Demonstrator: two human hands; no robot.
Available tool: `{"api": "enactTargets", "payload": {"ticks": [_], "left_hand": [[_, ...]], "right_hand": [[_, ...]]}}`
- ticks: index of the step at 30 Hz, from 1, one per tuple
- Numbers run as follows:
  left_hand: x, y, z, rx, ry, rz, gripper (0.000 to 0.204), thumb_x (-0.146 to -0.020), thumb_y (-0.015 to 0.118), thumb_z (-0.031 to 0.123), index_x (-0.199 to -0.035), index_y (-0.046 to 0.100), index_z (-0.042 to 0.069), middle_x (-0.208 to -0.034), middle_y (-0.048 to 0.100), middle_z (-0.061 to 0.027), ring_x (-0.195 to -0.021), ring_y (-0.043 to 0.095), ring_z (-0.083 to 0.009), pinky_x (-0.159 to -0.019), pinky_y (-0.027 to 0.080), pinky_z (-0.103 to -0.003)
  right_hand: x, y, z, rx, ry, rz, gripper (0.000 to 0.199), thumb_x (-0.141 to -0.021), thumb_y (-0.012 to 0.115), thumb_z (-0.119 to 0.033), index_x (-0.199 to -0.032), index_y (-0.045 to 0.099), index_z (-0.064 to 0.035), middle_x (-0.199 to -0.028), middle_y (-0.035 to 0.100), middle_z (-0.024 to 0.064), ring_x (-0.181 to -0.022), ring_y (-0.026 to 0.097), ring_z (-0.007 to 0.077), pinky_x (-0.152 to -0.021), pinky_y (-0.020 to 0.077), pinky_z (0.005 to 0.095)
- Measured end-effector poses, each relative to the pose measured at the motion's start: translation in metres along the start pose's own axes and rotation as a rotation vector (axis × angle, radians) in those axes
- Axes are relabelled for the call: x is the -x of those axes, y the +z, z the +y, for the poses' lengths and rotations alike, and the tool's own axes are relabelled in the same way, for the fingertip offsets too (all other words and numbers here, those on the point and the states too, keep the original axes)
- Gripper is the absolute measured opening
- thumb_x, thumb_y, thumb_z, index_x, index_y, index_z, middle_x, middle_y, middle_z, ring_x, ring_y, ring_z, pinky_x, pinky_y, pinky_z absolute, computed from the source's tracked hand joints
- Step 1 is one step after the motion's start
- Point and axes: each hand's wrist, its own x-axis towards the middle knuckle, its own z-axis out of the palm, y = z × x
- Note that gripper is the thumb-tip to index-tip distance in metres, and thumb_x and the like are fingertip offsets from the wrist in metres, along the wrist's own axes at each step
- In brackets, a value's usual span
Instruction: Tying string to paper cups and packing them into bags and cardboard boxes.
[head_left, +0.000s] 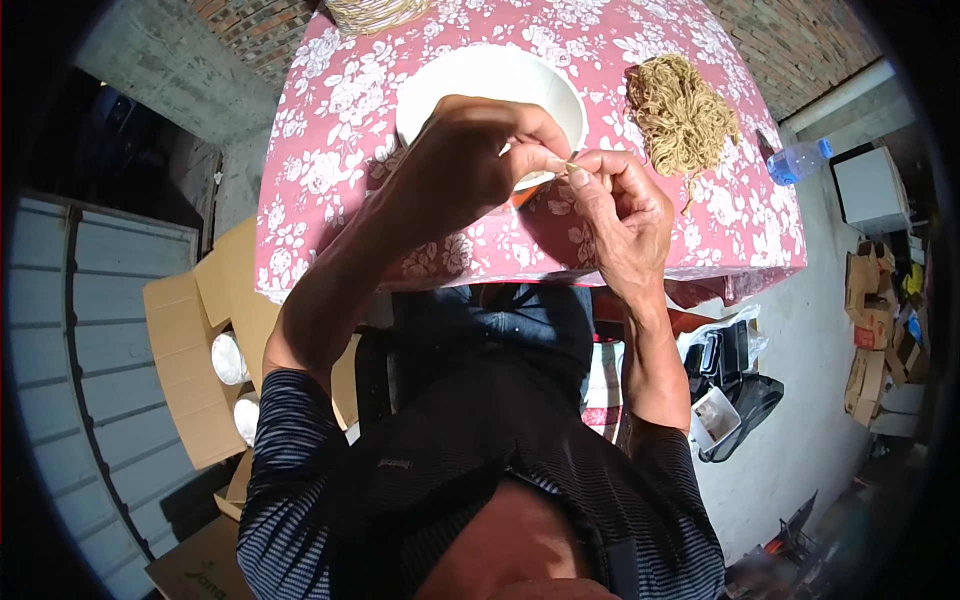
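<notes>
Over the near part of the table, my left hand (500, 150) and my right hand (632, 205) meet fingertip to fingertip. Both are closed in a pinch on a small pale tan piece (572, 167), too small to name surely. Behind my left hand and forearm stands a wide white basin (480, 72), partly covered by them. A bit of something orange (523, 196) shows under the hands. To the right of my right hand lies a loose hank of tan cord (682, 115), a strand of it trailing toward me.
A pink tablecloth with white flowers (335, 175) covers the table. At the far left edge sits a coiled straw-coloured bundle (375, 12). A clear bottle with a blue cap (797, 164) is by the right edge. Cardboard boxes (185, 335) stand left, and a black bag (742, 410) lies right.
</notes>
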Motion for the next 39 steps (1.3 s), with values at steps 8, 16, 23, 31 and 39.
{"api": "enactTargets", "payload": {"ticks": [8, 16, 23, 31, 39], "left_hand": [[-0.006, -0.002, 0.000, 0.117, -0.198, -0.214, 0.018, -0.098, 0.065, 0.012, -0.104, 0.070, -0.004, -0.094, 0.074, -0.0138, -0.087, 0.072, -0.0205, -0.080, 0.057, -0.033], [-0.023, -0.005, 0.000, 0.442, -0.482, -0.368, 0.027, -0.097, 0.068, 0.018, -0.111, 0.068, -0.006, -0.103, 0.073, -0.0145, -0.096, 0.069, -0.0199, -0.086, 0.055, -0.031], [-0.024, 0.000, 0.001, 0.366, -0.419, -0.349, 0.028, -0.097, 0.068, 0.019, -0.110, 0.068, -0.007, -0.096, 0.073, -0.0142, -0.090, 0.070, -0.0175, -0.083, 0.055, -0.029], [-0.022, -0.001, -0.001, 0.441, -0.430, -0.314, 0.023, -0.097, 0.068, 0.015, -0.111, 0.067, -0.003, -0.099, 0.071, -0.0095, -0.092, 0.068, -0.0139, -0.081, 0.055, -0.026], [-0.004, -0.007, -0.019, 0.508, -0.302, -0.299, 0.024, -0.097, 0.060, 0.016, -0.117, 0.063, 0.003, -0.098, 0.068, -0.0062, -0.087, 0.067, -0.0112, -0.073, 0.057, -0.025]], "right_hand": [[-0.004, -0.001, -0.009, 0.088, -0.030, 0.014, 0.007, -0.097, 0.068, -0.004, -0.102, 0.067, 0.0008, -0.071, 0.052, -0.0070, -0.064, 0.043, 0.0016, -0.058, 0.0373, 0.0193], [0.000, -0.005, -0.013, 0.158, -0.034, 0.080, 0.010, -0.092, 0.071, 0.000, -0.102, 0.069, 0.0019, -0.070, 0.049, -0.0074, -0.065, 0.042, 0.0015, -0.058, 0.0373, 0.0184], [-0.001, -0.008, -0.012, 0.167, -0.041, 0.074, 0.008, -0.093, 0.071, -0.003, -0.098, 0.071, 0.0037, -0.070, 0.052, -0.0064, -0.064, 0.043, 0.0017, -0.056, 0.0367, 0.0193], [-0.001, -0.011, -0.005, 0.112, 0.045, 0.045, 0.010, -0.095, 0.069, -0.006, -0.095, 0.069, 0.0041, -0.071, 0.056, -0.0059, -0.064, 0.044, 0.0010, -0.055, 0.0362, 0.0193], [-0.008, -0.024, -0.010, 0.145, 0.141, 0.059, 0.014, -0.097, 0.069, -0.009, -0.091, 0.069, 0.0037, -0.067, 0.052, -0.0075, -0.061, 0.040, 0.0005, -0.054, 0.0335, 0.0193]]}}
